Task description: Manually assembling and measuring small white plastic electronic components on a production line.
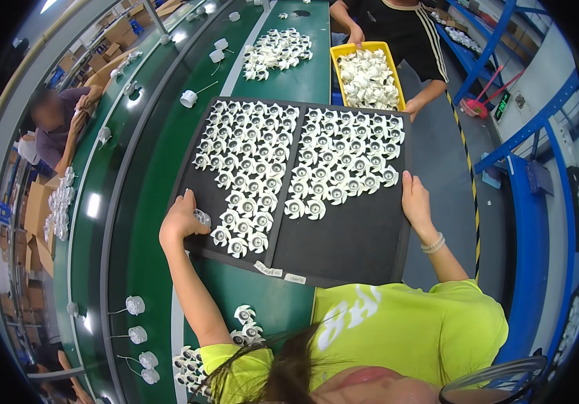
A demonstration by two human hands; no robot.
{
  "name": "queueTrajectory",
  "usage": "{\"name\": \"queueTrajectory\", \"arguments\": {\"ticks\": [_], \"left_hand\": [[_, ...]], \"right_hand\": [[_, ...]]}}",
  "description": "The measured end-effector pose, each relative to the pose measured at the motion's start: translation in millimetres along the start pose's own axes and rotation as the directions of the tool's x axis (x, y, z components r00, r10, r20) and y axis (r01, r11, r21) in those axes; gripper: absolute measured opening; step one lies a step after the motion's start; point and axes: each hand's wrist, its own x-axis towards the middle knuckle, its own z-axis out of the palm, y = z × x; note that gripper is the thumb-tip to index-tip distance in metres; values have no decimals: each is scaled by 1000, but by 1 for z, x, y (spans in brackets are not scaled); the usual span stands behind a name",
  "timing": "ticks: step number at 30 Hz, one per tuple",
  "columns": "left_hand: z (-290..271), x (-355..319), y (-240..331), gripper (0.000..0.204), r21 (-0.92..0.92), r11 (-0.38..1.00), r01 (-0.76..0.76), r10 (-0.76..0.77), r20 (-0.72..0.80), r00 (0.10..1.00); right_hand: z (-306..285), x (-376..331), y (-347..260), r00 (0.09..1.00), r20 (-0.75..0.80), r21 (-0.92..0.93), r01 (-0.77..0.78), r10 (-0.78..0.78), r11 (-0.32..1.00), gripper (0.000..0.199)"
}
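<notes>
One eyeglass-lens [494, 382], two hands [182, 219] [417, 200], one tray [343, 244]

1. The green worktop [282, 293] is carrying a spread pile of white fan wheels [277, 54] at its far end.
2. A small group of white fan wheels [247, 326] is lying at its near end, and a denser cluster [192, 370] is sitting closer still, partly hidden by a sleeve.
3. Beside a pale strip [176, 320], the green belt [161, 182] is bearing round white housings with wires trailing: four [138, 334] are lying at the near end, others [188, 99] are resting farther along.
4. Beyond a dark rail [118, 182], another green surface [87, 161] is holding scattered pale parts [104, 137].
</notes>
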Motion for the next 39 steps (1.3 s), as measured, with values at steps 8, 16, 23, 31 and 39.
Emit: {"name": "queueTrajectory", "arguments": {"ticks": [8, 16, 23, 31, 39], "left_hand": [[-5, 2, 3, 61, -12, 1000, 6, -6, 19, 1000], [0, 5, 4, 65, -24, 1000, -4, 4, 14, 1000], [3, 4, 0, 62, -44, 999, -10, 9, -4, 1000], [0, -16, -12, 63, -107, 991, -85, 69, -144, 987], [-6, -43, -27, 45, -284, 946, -158, 80, -266, 961]], "right_hand": [[-8, -9, -17, 996, -57, -38, 63, -65, 997, 43], [-12, -19, -29, 977, -129, -61, 165, -172, 984, 36], [-12, -24, -31, 959, -175, -106, 207, -224, 973, 32], [-12, -23, -10, 945, -182, -198, 235, -271, 952, 31], [-13, -32, 7, 929, -161, -186, 303, -334, 935, 38]]}}
